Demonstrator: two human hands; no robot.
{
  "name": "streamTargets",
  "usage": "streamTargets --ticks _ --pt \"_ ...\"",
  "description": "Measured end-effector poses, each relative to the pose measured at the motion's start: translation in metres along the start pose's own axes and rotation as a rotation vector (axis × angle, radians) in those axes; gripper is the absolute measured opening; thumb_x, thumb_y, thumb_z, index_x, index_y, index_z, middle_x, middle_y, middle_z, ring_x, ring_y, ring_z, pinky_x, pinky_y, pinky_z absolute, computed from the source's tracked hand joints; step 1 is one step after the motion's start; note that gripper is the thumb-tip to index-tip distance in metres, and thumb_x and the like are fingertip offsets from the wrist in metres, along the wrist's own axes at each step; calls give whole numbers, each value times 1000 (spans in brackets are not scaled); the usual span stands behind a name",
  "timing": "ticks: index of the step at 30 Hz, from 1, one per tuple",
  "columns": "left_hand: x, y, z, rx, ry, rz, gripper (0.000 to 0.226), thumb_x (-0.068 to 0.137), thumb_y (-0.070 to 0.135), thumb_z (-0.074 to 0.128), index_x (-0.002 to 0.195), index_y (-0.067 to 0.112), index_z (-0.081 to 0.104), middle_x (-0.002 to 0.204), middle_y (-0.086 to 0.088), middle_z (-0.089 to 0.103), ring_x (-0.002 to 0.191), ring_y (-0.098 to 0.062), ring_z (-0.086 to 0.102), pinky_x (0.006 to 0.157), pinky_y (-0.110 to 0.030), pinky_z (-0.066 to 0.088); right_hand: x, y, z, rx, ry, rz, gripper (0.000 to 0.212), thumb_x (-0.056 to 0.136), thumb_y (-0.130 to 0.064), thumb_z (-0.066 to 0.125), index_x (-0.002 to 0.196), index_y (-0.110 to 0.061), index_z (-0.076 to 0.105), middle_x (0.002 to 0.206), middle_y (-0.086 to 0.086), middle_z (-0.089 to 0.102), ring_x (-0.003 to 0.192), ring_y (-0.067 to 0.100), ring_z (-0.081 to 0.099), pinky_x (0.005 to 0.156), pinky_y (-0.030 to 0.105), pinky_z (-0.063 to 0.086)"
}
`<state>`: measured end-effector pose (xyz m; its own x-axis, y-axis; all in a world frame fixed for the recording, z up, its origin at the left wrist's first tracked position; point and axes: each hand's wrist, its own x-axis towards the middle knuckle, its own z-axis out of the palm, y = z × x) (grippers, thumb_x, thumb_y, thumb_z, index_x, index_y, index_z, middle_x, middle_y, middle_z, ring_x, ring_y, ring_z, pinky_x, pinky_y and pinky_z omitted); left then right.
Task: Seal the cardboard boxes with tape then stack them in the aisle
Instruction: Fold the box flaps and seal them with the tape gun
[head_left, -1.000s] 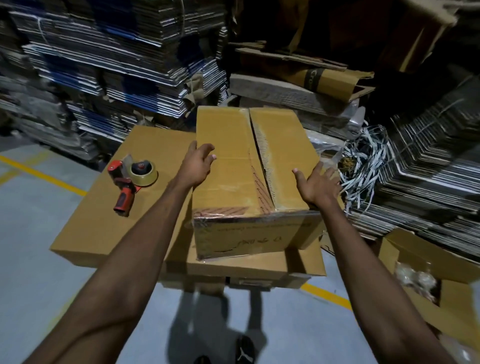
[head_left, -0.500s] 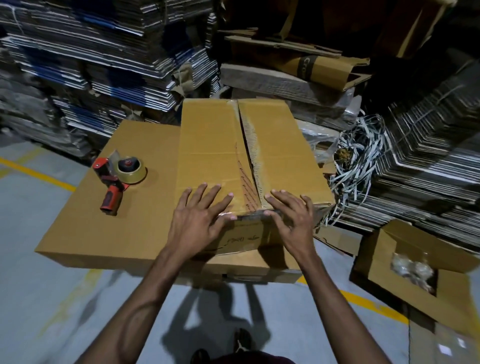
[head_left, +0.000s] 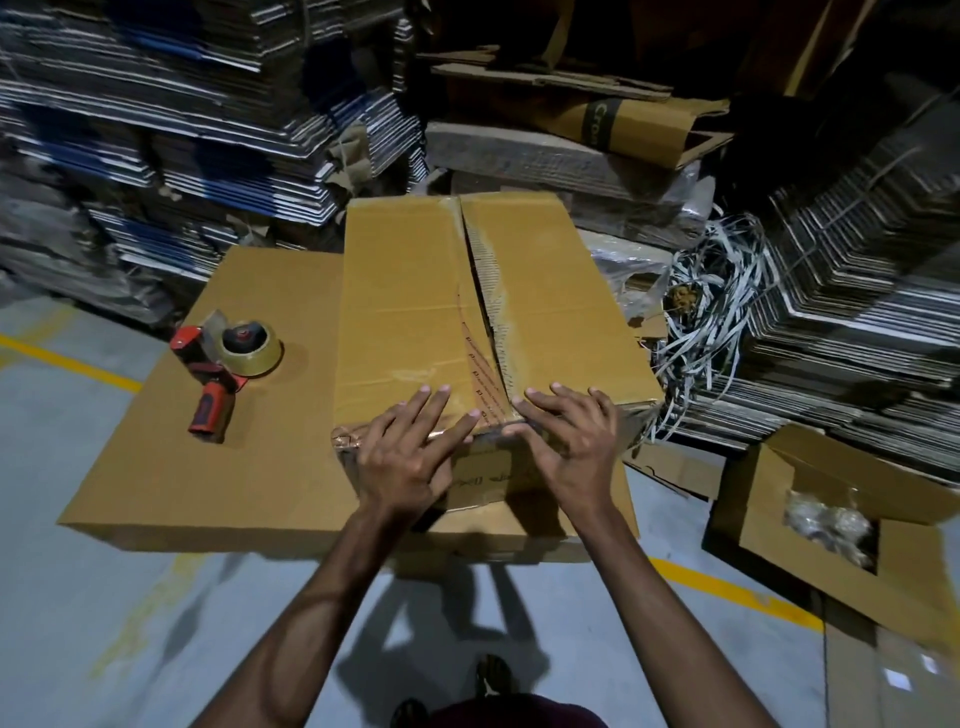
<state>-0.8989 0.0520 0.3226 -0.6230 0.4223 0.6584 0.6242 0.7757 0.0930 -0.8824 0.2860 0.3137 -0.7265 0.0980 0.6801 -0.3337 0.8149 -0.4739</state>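
Both hands lie flat with fingers spread, grasping nothing: the left hand (head_left: 410, 457) and right hand (head_left: 569, 441) press the near end of the box (head_left: 415, 291) on either side of its centre seam, likely to rub tape down over the edge. Glossy tape (head_left: 485, 291) runs along that seam. Beneath sits a wider flat carton (head_left: 171, 467); left of the hands, on it, rests the tape dispenser (head_left: 228, 364), within reach.

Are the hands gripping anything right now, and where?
Nothing is gripped. Left hand and right hand lie flat, fingers spread, on the near top edge of the taped cardboard box.
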Motion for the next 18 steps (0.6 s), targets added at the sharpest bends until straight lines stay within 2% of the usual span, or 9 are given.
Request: streamTargets --ticks 2,5,9,12,14,16,18 --pt "3 -2 6 36 37 28 58 84 20 61 141 35 61 144 -8 62 131 -28 61 99 -43 47 1 5 -1 -12 -3 1 34 87 -51 75 114 -31 79 116 -9 76 116 20 67 106 55 42" --pt "1 -2 5 -8 -2 7 55 83 19 73 136 36 67 145 -4 61 134 -24 59 101 -42 49 1 8 -7 -21 -47 0 37 88 -56 71 116 -34 78 119 -11 75 119 18 65 108 49 38" --pt "12 -8 -25 -122 -196 -55 44 92 32 68 136 41 65 146 6 59 133 -14 57 107 -39 43 2 11 -15 -16 -165 -14 37 91 -55 67 122 -38 75 126 -15 72 124 13 60 108 47 35" --pt "35 -23 -50 -323 -394 -220 52 85 42 82 134 45 64 145 24 56 131 4 49 113 -40 42 22 22 -26 15 -259 18 32 93 -54 65 120 -41 75 120 -21 71 115 5 57 104 49 37" --pt "49 -37 -57 -377 -511 -206 56 82 50 81 135 45 63 145 26 55 131 6 45 114 -41 39 40 19 -31 -8 -372 -20 33 97 -57 60 123 -41 74 120 -21 69 113 2 52 101 47 37" --pt "62 -49 -57 -470 -616 -193 54 88 62 70 138 46 60 145 24 53 135 2 42 112 -39 34 58 10 -30 -41 -510 -62 42 101 -59 51 136 -40 66 133 -16 64 124 4 49 103 44 34" --pt "75 -59 -50 -553 -656 -268 54 94 68 57 143 45 54 149 19 50 139 -5 38 110 -39 33 75 6 -24 -45 -654 -28 56 103 -63 40 151 -36 51 153 -11 52 140 9 41 111 45 27"
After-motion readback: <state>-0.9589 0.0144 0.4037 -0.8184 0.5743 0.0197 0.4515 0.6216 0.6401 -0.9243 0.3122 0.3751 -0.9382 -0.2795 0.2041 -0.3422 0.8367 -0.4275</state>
